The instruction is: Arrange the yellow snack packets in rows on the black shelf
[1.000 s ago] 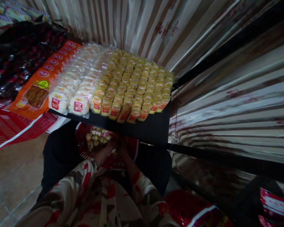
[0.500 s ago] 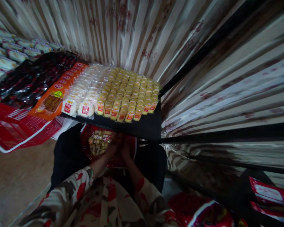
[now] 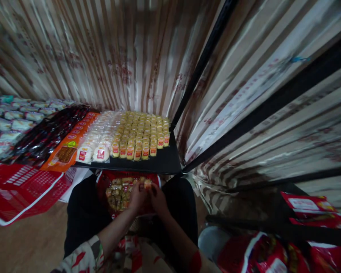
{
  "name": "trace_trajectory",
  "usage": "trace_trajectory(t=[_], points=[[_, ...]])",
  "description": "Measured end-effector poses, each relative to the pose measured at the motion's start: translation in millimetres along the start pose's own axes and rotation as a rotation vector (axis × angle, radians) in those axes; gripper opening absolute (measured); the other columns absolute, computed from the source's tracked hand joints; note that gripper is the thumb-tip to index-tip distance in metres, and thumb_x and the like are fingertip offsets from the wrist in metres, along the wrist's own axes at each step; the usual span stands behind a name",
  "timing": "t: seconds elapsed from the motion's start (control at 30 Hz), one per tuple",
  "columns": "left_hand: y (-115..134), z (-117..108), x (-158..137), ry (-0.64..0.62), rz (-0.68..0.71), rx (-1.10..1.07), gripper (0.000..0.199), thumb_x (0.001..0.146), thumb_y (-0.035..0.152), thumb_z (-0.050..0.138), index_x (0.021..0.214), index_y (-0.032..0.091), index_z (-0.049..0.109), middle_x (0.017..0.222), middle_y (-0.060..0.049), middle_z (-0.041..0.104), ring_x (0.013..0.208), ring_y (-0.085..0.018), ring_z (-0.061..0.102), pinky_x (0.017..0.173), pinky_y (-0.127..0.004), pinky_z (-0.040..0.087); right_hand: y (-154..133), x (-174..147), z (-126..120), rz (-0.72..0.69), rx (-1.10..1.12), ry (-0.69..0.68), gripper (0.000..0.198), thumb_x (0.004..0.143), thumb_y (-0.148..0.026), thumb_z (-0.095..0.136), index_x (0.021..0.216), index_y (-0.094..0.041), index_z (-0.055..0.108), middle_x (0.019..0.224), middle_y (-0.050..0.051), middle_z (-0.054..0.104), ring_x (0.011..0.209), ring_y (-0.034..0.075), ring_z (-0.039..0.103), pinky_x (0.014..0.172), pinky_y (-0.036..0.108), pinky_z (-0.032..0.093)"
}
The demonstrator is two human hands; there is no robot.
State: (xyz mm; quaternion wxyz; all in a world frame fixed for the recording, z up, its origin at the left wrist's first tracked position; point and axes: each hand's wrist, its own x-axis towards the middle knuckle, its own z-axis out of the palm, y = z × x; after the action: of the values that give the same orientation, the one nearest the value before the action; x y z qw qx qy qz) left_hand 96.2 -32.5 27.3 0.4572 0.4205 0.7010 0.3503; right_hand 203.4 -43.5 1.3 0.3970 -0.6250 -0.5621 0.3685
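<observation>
Between my fingertips, over the lap, is a small wrapped snack cake [image 3: 147, 184] with an orange-red label. My left hand [image 3: 138, 196] pinches it from the left, and my right hand [image 3: 158, 197] grips its right side. Below them a red basket [image 3: 102, 177] rests on my lap, holding several more wrapped cakes [image 3: 116, 195]. Just ahead, on a black shelf [image 3: 161, 163], similar yellow cakes [image 3: 138, 138] stand in tight rows with their labels facing me. The dim light blurs the finer detail of my fingers.
Left of the yellow rows lie round white packets [image 3: 100, 151], an orange snack bag [image 3: 64, 153], dark packets [image 3: 45, 136] and white-blue packets [image 3: 13, 125]. A red basket [image 3: 31, 189] sits lower left. Black poles [image 3: 201, 64] and a curtain [image 3: 125, 68] bound the shelf. Red bags [image 3: 261, 254] lie lower right.
My view has shifted, so the shelf sits lower in the picture. The wrapped cake now shows plainly between my hands, which were dark and blurred together over the basket before.
</observation>
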Motion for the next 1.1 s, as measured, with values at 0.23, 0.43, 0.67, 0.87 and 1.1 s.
trace_trajectory(t=[0.23,0.43,0.67,0.87,1.1], points=[[35,4,-6,-0.003,0.169,-0.167,0.022,0.069,0.006,0.048,0.084,0.016,0.061,0.08,-0.003,0.066,0.074,-0.014,0.062,0.074,-0.027,0.049,-35,6,-27,-0.034,0.088,0.055,0.029,0.08,-0.027,0.048,0.105,-0.021,0.061,0.104,0.007,0.066,0.093,0.02,0.064,0.086,0.035,0.05],[58,15,6,-0.051,0.223,-0.268,0.025,0.071,0.008,0.051,0.093,0.016,0.059,0.087,-0.004,0.066,0.076,-0.013,0.062,0.075,-0.026,0.05,-48,23,-42,-0.089,0.111,0.178,0.034,0.081,-0.029,0.049,0.112,-0.019,0.058,0.11,0.01,0.061,0.094,0.018,0.062,0.084,0.032,0.052],[91,31,27,0.035,0.341,-0.055,0.031,0.073,0.009,0.049,0.102,0.016,0.06,0.102,-0.008,0.06,0.092,-0.016,0.059,0.09,-0.031,0.046,-55,62,-53,-0.059,0.162,0.226,0.037,0.079,-0.027,0.048,0.115,-0.02,0.056,0.112,0.009,0.059,0.095,0.018,0.062,0.082,0.03,0.054],[114,46,43,0.027,0.311,0.018,0.038,0.078,0.016,0.048,0.116,0.017,0.054,0.115,-0.01,0.057,0.102,-0.018,0.056,0.094,-0.033,0.045,-42,107,-54,-0.068,0.199,0.302,0.045,0.079,-0.026,0.049,0.123,-0.017,0.048,0.111,0.012,0.058,0.097,0.019,0.06,0.087,0.035,0.051],[114,62,54,0.054,0.385,0.086,0.042,0.081,0.015,0.04,0.121,0.013,0.052,0.13,-0.011,0.051,0.126,-0.019,0.042,0.11,-0.035,0.028,-31,145,-48,-0.106,0.188,0.312,0.05,0.081,-0.026,0.045,0.13,-0.019,0.04,0.112,0.01,0.057,0.101,0.017,0.058,0.089,0.035,0.049]])
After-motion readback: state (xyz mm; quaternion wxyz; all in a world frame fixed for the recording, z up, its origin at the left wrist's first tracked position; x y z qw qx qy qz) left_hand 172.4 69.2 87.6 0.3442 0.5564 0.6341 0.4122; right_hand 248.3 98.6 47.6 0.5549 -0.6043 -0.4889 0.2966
